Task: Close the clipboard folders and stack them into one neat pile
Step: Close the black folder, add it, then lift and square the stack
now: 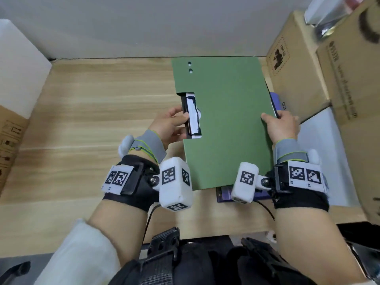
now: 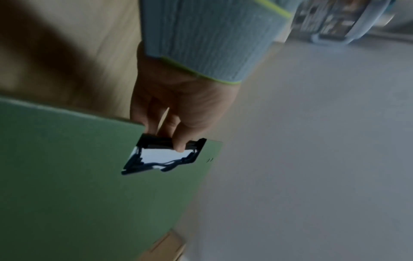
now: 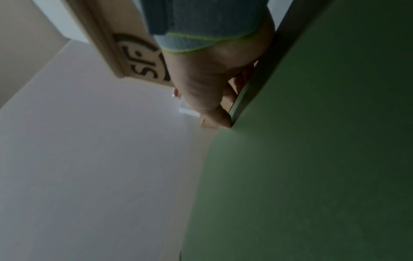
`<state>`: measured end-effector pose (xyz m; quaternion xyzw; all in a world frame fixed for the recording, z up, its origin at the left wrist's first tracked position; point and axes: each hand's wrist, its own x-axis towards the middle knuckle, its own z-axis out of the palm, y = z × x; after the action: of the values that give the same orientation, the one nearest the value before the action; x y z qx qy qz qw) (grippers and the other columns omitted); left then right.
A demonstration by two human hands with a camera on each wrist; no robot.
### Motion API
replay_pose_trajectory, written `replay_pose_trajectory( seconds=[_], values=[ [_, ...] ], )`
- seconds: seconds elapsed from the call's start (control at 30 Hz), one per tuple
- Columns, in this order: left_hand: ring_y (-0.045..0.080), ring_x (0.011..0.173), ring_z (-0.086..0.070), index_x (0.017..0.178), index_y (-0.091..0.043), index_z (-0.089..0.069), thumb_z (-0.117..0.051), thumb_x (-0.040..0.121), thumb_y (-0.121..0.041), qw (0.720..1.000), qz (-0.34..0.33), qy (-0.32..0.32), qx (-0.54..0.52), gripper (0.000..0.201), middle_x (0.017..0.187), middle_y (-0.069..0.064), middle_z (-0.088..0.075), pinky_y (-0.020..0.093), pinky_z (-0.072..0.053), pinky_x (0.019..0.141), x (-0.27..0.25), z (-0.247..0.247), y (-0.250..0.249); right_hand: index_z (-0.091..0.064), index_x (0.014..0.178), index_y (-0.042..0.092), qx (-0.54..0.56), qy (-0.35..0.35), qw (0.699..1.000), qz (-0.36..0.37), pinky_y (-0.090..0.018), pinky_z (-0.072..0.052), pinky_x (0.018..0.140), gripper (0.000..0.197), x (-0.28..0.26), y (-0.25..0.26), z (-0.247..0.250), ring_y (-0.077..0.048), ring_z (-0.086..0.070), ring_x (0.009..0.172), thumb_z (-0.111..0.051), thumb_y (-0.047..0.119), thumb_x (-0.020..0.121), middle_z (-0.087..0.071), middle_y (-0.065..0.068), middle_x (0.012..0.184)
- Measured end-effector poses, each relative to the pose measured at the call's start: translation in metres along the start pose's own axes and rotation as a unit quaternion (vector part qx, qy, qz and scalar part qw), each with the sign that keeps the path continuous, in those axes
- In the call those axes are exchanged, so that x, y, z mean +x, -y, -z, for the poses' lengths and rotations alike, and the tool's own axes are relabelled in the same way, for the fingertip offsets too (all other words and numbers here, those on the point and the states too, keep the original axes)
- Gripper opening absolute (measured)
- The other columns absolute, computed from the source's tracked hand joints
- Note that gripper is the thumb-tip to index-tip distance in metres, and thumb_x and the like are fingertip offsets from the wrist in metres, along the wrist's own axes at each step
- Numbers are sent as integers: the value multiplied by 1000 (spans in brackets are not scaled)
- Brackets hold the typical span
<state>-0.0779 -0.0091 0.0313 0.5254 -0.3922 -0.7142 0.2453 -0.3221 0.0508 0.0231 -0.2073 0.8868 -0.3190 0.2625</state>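
Observation:
A closed green clipboard folder (image 1: 226, 120) is held above the wooden table (image 1: 92, 112) on the right side. My left hand (image 1: 174, 124) grips its left edge at the black clip (image 1: 192, 115), thumb on top; the wrist view shows the same clip (image 2: 163, 155) under my thumb. My right hand (image 1: 281, 124) pinches the folder's right edge, thumb on the cover (image 3: 312, 159). A purple folder (image 1: 224, 195) lies beneath, showing only at the near edge and at the right.
Cardboard boxes (image 1: 298, 73) stand close on the right, one (image 1: 353, 99) stacked nearer. A white block (image 1: 18, 68) and another carton (image 1: 10, 138) sit at the left. A grey wall (image 1: 144, 27) backs the table.

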Motion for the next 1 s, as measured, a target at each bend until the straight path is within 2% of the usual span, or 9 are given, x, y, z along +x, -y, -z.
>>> replay_pose_trajectory(
  seconds=[0.13,0.23,0.37,0.43,0.53,0.6,0.77,0.9,1.0],
  values=[
    [-8,38,-57,82,-24,-56,-51,91,-4,998,43,12,37,23,49,-16,-63,13,-45,51,8,-46,15,-54,127,10,-41,-8,998,-56,-44,-31,111,53,20,-46,22,-37,-36,131,-60,35,81,-38,-20,140],
    [-5,29,-51,75,-16,-52,-48,91,5,998,49,0,41,27,35,-13,-58,11,-42,36,10,-61,22,-52,129,11,-72,24,994,-79,-41,-28,111,53,24,-60,24,-36,-32,134,-58,34,82,-35,-21,143],
    [2,21,-45,95,-13,-47,-51,91,-1,996,88,-29,14,13,58,0,-57,12,-39,29,10,-76,28,-64,100,21,-62,60,992,-87,-43,-40,104,40,21,-71,24,-36,-48,122,-59,40,66,-54,-18,131],
    [2,28,-53,103,-12,-48,-57,90,-12,994,103,-40,8,15,70,2,-55,13,-42,32,14,-82,31,-63,99,25,-56,57,993,-84,-43,-42,102,35,24,-73,25,-36,-52,119,-61,37,67,-59,-14,127],
    [8,38,-62,82,-13,-62,-63,87,-27,989,144,-30,9,15,57,0,-67,20,-53,48,16,-87,37,-49,129,22,-56,66,993,-79,-45,-34,109,54,27,-77,27,-33,-44,129,-62,31,77,-49,-10,140],
    [12,44,-65,80,-14,-65,-66,83,-32,985,169,-25,3,19,52,-2,-69,22,-55,53,17,-89,40,-42,134,22,-54,74,993,-76,-46,-31,111,59,28,-78,28,-32,-42,131,-61,31,79,-45,-9,142],
    [17,51,-66,80,-14,-64,-67,81,-38,982,187,-7,-2,24,60,2,-66,25,-56,56,20,-90,37,-40,136,22,-45,84,993,-68,-47,-34,110,65,27,-75,31,-31,-45,129,-62,35,76,-46,-9,141],
    [14,49,-66,80,-17,-65,-65,82,-41,983,184,15,-15,24,50,-2,-68,22,-56,58,24,-87,36,-41,137,21,-42,90,993,-63,-46,-38,107,70,30,-72,32,-30,-48,127,-66,38,74,-48,-8,141],
    [14,52,-68,78,-16,-67,-64,84,-35,982,182,33,-26,20,53,-2,-70,26,-57,62,23,-87,35,-50,129,24,-16,93,993,-74,-45,-43,103,71,32,-69,31,-28,-56,118,-68,45,63,-56,-3,134]
  ],
)
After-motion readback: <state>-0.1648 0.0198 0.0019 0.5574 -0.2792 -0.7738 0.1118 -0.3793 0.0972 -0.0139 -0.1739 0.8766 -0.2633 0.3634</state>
